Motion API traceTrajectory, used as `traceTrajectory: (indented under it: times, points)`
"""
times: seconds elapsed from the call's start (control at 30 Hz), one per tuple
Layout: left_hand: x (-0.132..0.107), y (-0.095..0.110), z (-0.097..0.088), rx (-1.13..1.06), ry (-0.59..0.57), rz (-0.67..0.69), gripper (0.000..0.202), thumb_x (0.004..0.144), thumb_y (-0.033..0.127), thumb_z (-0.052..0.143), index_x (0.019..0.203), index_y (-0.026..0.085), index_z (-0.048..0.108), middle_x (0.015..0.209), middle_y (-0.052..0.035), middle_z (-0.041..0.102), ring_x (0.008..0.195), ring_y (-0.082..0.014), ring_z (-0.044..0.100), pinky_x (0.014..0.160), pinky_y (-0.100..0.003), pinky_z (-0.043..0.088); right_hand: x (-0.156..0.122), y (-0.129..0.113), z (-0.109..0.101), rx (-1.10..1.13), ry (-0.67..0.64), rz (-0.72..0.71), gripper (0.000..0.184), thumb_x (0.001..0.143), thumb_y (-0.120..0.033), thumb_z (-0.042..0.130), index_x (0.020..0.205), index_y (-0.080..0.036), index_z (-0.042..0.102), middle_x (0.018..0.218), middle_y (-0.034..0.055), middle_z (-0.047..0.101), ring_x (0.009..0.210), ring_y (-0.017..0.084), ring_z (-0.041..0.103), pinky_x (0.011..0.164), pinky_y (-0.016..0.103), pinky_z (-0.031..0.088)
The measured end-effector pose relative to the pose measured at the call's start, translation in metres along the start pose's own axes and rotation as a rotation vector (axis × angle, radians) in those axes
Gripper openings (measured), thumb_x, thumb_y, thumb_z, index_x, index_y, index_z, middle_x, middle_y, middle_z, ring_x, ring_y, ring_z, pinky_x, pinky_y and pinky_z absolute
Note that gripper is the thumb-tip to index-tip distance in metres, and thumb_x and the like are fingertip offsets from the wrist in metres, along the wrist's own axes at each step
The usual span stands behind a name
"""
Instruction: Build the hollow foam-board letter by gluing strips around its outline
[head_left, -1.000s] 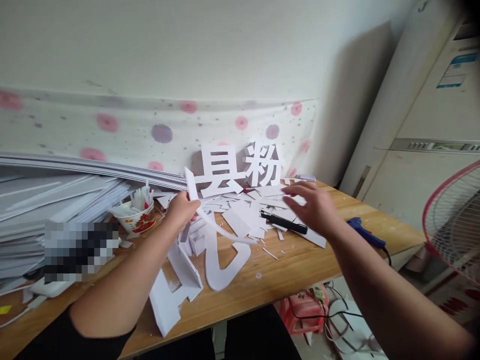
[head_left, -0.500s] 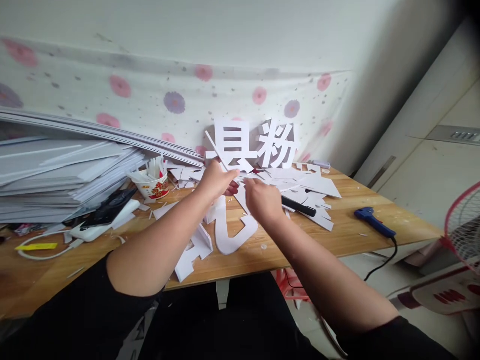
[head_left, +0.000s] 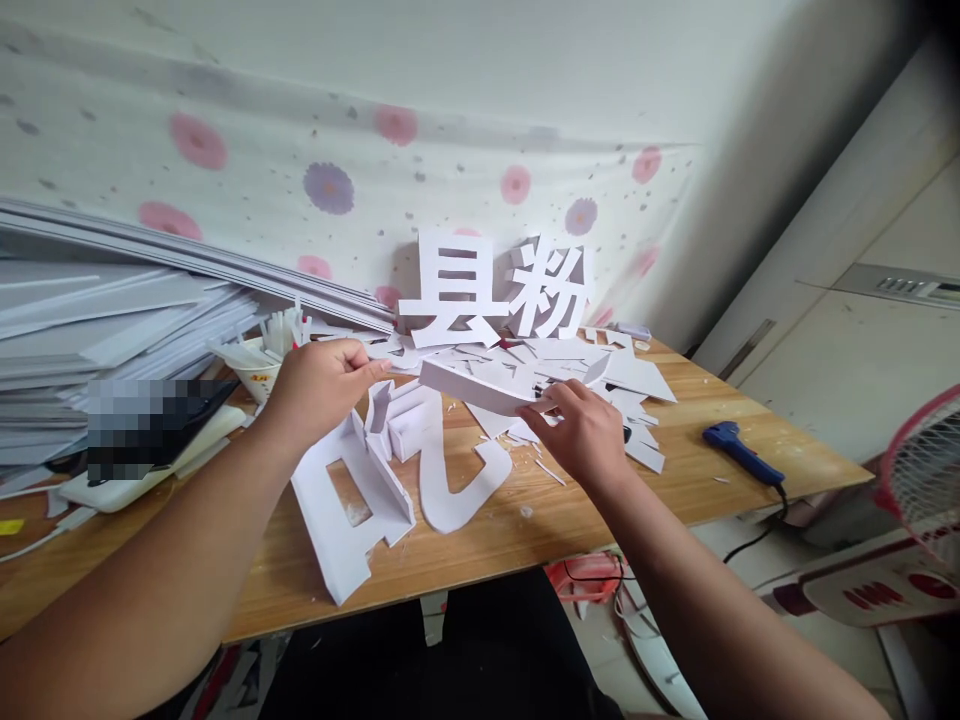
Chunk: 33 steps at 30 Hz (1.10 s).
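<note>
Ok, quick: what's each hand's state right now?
Left hand: curled; whether its grip holds anything cannot be told.
Right hand: closed, holding a white strip.

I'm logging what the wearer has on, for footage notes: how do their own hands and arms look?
The left hand and right hand are bare: no gloves, and no rings that I can make out. No watch or bracelet shows on either wrist, and no sleeve reaches the forearms. Black clothing covers the legs.
</note>
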<state>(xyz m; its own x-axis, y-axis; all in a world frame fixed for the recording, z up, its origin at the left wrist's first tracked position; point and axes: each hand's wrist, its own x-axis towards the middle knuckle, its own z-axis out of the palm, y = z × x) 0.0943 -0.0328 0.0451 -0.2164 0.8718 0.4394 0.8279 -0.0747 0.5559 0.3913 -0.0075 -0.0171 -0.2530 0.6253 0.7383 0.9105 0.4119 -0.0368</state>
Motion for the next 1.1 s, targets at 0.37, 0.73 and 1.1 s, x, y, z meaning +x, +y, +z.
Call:
traceTrajectory:
  times: [0.37, 0.73, 1.1]
  points:
    - [0.001, -0.034, 0.019, -0.069, -0.310, 0.063, 0.026, 0.070, 0.042, 0.067, 0.058, 0.020, 0.059, 0.054, 0.0034, 0.058, 0.053, -0.0115, 0.048, 0.052, -0.025, 0.034, -0.035, 0.005, 0.019, 0.163, 0.036, -0.239, 0.042, 0.087, -0.058, 0.061, 0.077, -0.018, 0.054, 0.083, 0.0077, 0.061, 0.075, 0.020, 0.057, 0.068, 0.030, 0.043]
    - [-0.010, -0.048, 0.026, -0.306, -0.401, 0.274, 0.018, 0.079, 0.039, 0.064, 0.075, 0.021, 0.067, 0.068, 0.0014, 0.064, 0.061, -0.0118, 0.054, 0.056, -0.023, 0.041, -0.029, -0.014, 0.025, 0.253, 0.142, -0.259, 0.041, 0.083, -0.053, 0.067, 0.073, -0.021, 0.043, 0.073, 0.0025, 0.051, 0.066, 0.017, 0.044, 0.064, 0.031, 0.038]
    - [-0.019, -0.049, 0.045, -0.108, -0.347, 0.497, 0.019, 0.089, 0.026, 0.051, 0.093, 0.021, 0.069, 0.083, -0.0015, 0.070, 0.073, -0.0138, 0.062, 0.066, -0.024, 0.045, -0.048, -0.054, 0.022, 0.377, 0.157, -0.175, 0.039, 0.080, -0.027, 0.071, 0.065, -0.021, 0.036, 0.062, -0.0038, 0.047, 0.054, 0.011, 0.038, 0.060, 0.030, 0.030]
